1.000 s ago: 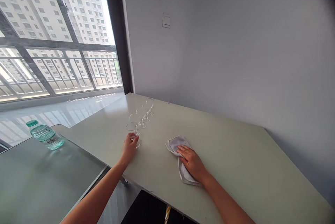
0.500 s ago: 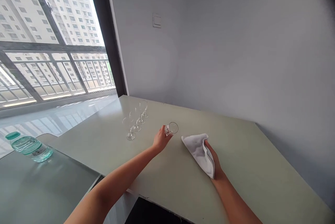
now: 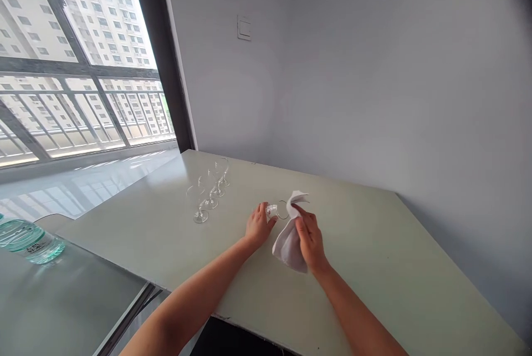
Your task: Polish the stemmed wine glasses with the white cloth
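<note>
Fingers of the left hand [image 3: 257, 227] grip a clear glass [image 3: 272, 210] over the tabletop [image 3: 353, 267], tipped so its rim seems presented to the pale cloth [image 3: 288, 250] pinched by the right hand [image 3: 310, 239]. Stemmed glasses [image 3: 200, 215] stand in a row leftward, apparently leaving both hands room.

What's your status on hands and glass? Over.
Left hand gripping glass, tipped toward cloth. Right hand holding cloth close by; contact with glass unclear. Other glasses standing apart, left of both hands.
</note>
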{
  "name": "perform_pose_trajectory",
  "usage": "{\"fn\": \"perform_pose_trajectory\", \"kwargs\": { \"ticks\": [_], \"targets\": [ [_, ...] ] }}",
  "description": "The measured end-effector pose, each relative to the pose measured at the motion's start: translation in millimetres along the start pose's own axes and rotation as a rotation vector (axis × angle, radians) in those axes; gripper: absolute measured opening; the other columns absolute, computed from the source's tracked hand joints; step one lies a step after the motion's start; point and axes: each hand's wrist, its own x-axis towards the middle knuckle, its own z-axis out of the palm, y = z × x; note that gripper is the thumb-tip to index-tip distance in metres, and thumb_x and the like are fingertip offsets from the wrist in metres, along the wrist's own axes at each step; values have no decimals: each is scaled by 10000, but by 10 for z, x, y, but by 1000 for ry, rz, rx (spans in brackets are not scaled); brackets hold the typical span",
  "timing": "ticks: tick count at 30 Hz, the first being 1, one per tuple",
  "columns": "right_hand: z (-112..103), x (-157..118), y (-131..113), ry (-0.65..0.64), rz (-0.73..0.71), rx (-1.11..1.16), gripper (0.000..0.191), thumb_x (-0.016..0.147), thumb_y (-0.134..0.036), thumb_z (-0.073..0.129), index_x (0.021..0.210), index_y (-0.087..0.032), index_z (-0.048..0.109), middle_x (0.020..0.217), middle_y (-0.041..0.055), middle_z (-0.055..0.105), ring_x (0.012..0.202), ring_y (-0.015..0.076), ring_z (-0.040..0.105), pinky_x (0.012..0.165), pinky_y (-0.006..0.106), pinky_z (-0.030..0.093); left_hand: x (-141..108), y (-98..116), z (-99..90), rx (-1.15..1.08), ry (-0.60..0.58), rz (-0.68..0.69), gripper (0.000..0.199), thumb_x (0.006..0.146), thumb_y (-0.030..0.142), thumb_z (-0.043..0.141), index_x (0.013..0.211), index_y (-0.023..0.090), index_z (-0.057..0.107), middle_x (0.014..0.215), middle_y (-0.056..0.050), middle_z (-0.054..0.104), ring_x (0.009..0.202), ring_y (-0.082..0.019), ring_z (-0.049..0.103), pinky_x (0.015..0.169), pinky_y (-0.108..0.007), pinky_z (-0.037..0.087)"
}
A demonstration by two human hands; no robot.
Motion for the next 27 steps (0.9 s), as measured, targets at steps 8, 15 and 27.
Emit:
{"fn": "perform_pose_trajectory", "kwargs": {
  "ticks": [8, 15, 27],
  "targets": [
    [259, 110, 129, -349, -7, -262, 209, 738, -321, 527, 876, -198, 626, 786, 43, 622, 702, 193, 565, 650, 323, 464, 18, -115, -124, 166, -13, 153, 262, 787, 178, 469, 1048, 183, 447, 992, -66, 539, 952, -194, 478, 821, -303, 371],
    [171, 92, 322, -235, 342, 256, 234, 664, -413, 625, 682, -181, 607, 590, -1, 545, 510, 130, 482, 448, 262, 418, -31, -23, -119, 240, -50, 375, 341, 821, 242, 467, 1159, 200, 454, 998, -66, 558, 939, -205, 445, 839, -331, 363],
    [-106, 71, 96, -469, 260, 196, 275, 644, -413, 667, 724, -152, 637, 598, -21, 533, 570, 111, 468, 531, 253, 405, 5, -27, -439, 138, -248, 520, 509, 757, 564, 472, 1136, 228, 531, 737, -46, 590, 777, -195, 514, 763, -311, 349]
  ]
}}
